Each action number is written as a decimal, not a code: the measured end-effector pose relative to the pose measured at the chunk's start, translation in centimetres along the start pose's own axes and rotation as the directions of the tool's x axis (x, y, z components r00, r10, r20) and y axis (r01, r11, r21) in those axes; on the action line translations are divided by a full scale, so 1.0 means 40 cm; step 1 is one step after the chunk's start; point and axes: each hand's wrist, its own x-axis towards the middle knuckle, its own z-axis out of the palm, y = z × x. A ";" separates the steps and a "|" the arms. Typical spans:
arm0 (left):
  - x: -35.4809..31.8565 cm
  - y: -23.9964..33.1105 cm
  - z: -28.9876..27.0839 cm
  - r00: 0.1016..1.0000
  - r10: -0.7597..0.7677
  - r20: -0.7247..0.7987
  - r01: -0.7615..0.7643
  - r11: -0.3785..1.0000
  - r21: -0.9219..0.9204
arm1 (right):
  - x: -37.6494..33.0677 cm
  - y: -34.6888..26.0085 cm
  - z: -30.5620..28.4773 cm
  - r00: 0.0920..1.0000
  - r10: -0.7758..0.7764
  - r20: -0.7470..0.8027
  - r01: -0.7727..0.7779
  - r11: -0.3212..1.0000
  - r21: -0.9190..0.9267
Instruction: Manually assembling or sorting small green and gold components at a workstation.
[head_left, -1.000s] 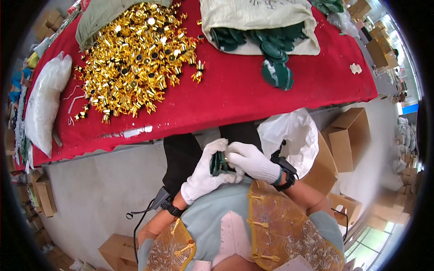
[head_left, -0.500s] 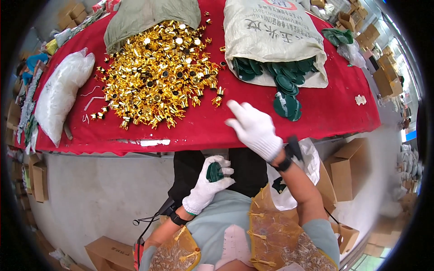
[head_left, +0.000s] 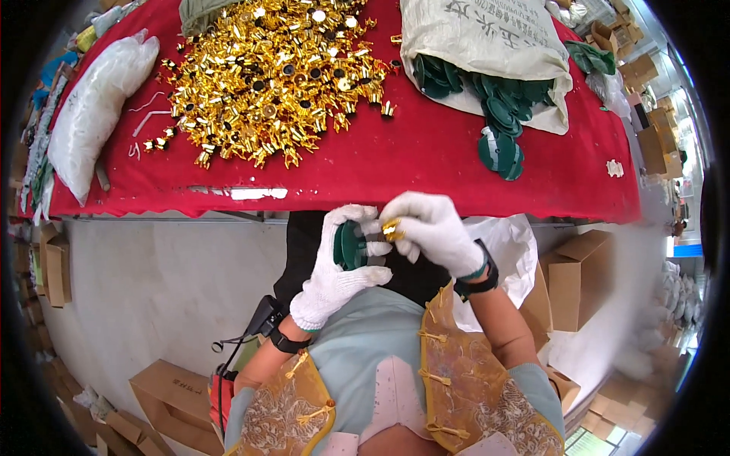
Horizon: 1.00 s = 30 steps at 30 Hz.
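My left hand (head_left: 325, 275), in a white knitted glove, is closed around a dark green round disc (head_left: 349, 245) held on edge; its fingers hide part of it, and there may be more than one disc. Close beside it, my gloved right hand (head_left: 441, 232) pinches a small shiny gold piece (head_left: 391, 229) between thumb and fingers. The gold piece is just right of the green disc; I cannot tell whether they touch. Both hands are over my lap, at the table's front edge.
A heap of gold pieces (head_left: 266, 83) lies on the red tablecloth (head_left: 365, 171). Several green discs (head_left: 498, 114) spill from a white woven sack (head_left: 487, 38). A filled clear plastic bag (head_left: 99, 114) lies at the left. Cardboard boxes (head_left: 582, 277) and a white bag (head_left: 502, 251) stand below.
My right hand has come back from above the table toward my left hand, now with a gold piece in it. My left hand has risen slightly with the green disc. The view has shifted.
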 end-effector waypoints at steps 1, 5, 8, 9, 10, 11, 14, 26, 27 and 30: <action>0.003 -0.003 0.002 0.999 0.035 0.032 -0.036 0.998 0.043 | -0.012 0.024 0.013 1.000 0.021 -0.012 -0.021 1.000 0.021; -0.002 -0.005 0.023 0.997 0.042 0.061 -0.054 0.976 0.209 | -0.026 0.125 0.030 0.998 0.005 -0.057 0.003 0.992 0.128; -0.016 0.000 0.034 0.999 -0.037 0.003 0.035 0.972 0.232 | -0.031 0.153 0.033 0.997 0.006 -0.072 0.009 0.977 0.211; -0.018 0.005 0.037 0.999 -0.038 -0.007 0.039 0.972 0.233 | -0.029 0.165 0.034 0.997 -0.019 -0.072 0.033 0.980 0.195; -0.018 0.011 0.040 1.000 -0.025 -0.005 0.025 0.957 0.289 | -0.028 0.174 0.036 0.996 -0.046 -0.072 0.058 0.982 0.179; -0.017 0.014 0.040 1.000 -0.012 0.000 0.012 0.940 0.342 | -0.028 0.177 0.037 0.997 -0.041 -0.067 0.053 0.982 0.179; -0.014 0.011 0.046 0.999 -0.032 -0.033 0.041 0.939 0.341 | -0.026 0.180 0.041 0.997 -0.052 -0.063 0.065 0.972 0.227; -0.020 0.001 0.023 1.000 0.002 -0.021 0.009 0.855 0.519 | -0.037 0.181 0.084 0.989 0.009 -0.146 0.008 0.993 0.117; -0.021 0.002 0.026 1.000 0.003 -0.021 0.008 0.854 0.520 | -0.035 0.184 0.095 0.981 -0.056 -0.184 0.074 0.993 0.092; -0.024 0.001 0.030 1.000 0.012 -0.029 0.007 0.821 0.571 | -0.035 0.217 0.098 0.937 -0.268 -0.225 0.244 0.961 -0.127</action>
